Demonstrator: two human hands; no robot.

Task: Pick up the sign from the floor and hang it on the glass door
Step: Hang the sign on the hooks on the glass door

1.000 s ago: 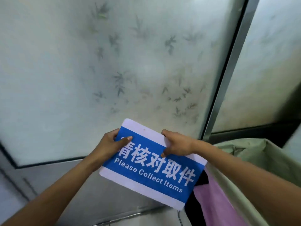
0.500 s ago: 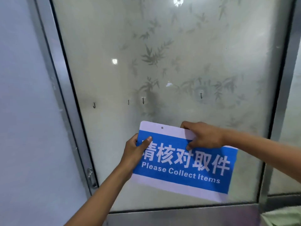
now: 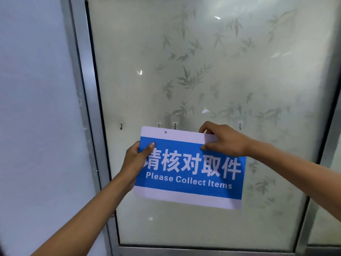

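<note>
A blue and white sign (image 3: 188,174) reading "Please Collect Items" is held flat in front of the frosted glass door (image 3: 203,61). My left hand (image 3: 135,159) grips its left edge, thumb on the blue face. My right hand (image 3: 224,140) pinches its top edge to the right of middle. A small hole (image 3: 165,132) shows in the sign's white top strip. Several small hooks sit on the glass in a row: one (image 3: 121,126) off to the left, two (image 3: 175,125) just above the sign's top edge, one (image 3: 240,125) right of my right hand.
A grey metal door frame (image 3: 86,108) runs down the left of the glass, beside a pale wall (image 3: 35,108). Another frame post (image 3: 323,145) stands at the right. The glass carries a faint bamboo-leaf pattern.
The sign has risen up the glass, from low by the door's bottom rail to just under the hook row, and levelled out. Both hands keep their grip.
</note>
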